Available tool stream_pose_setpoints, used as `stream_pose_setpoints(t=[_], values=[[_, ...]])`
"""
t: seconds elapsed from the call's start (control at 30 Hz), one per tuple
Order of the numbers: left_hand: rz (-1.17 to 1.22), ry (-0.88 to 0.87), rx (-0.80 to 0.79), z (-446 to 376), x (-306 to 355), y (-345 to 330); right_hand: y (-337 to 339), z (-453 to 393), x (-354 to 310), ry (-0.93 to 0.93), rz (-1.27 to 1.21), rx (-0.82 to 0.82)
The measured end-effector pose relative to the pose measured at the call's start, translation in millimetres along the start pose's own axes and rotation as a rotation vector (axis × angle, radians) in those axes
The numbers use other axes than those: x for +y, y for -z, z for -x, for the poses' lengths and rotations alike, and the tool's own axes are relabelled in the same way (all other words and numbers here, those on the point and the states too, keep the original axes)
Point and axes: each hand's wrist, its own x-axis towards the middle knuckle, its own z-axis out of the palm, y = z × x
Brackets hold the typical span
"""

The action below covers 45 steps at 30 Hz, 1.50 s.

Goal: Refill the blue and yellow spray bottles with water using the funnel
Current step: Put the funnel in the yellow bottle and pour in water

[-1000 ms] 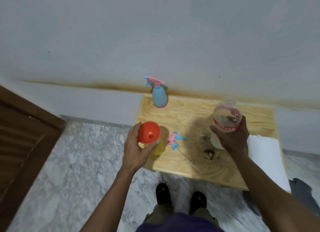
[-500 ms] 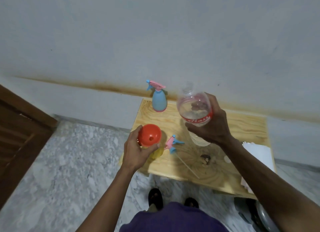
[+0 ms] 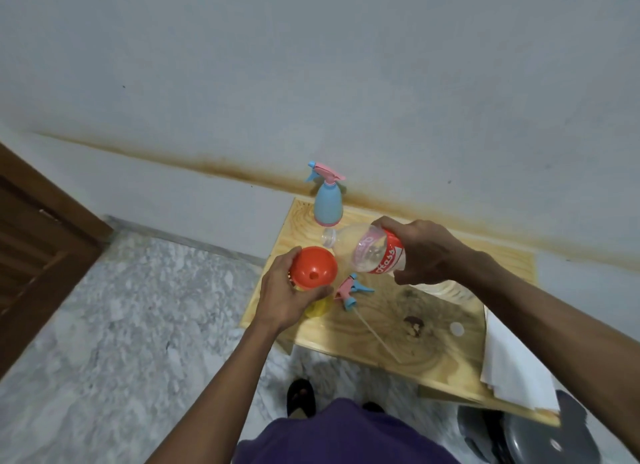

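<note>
An orange funnel [image 3: 313, 268] is seated in the neck of the yellow spray bottle [image 3: 318, 307], which stands at the near left corner of the small wooden table [image 3: 440, 356]. The funnel and bottle top are clasped by the left hand [image 3: 282, 295], with the fingers wrapped around the funnel's far side and the thumb pressed along its near rim; only the lower yellow body is seen below the hand. A clear plastic water bottle [image 3: 372, 252] with a red label is gripped around its middle by the right hand [image 3: 420, 252], fingers curled over the top and thumb underneath. The bottle is tipped nearly on its side, its open mouth pointing left and held just above and behind the funnel's rim; whether water is running out cannot be told. The blue spray bottle [image 3: 328, 205], with its pink and blue trigger head fitted, stands upright at the far left corner of the table, close to the wall. A loose pink and blue spray head [image 3: 349, 290] lies on the table just right of the yellow bottle, its thin dip tube [image 3: 377, 335] stretched toward the near edge. A small white cap [image 3: 456, 329] lies near the right side, beside a stack of white paper [image 3: 512, 370] overhanging the table's right edge.
</note>
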Motion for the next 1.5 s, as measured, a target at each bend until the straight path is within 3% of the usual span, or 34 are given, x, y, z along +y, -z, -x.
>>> stream_pose_setpoints(t=[0.6,0.97,1.5], values=[[-0.006,0.014,-0.009,-3,6,1,5,-12,-8,-0.083,0.194,-0.269],[-0.022,-0.006,-0.005,-1,4,2,14,-12,-14,-0.088,0.381,-0.315],[-0.007,-0.012,-0.010,1,3,3,19,-12,-25,-0.093,0.459,-0.348]])
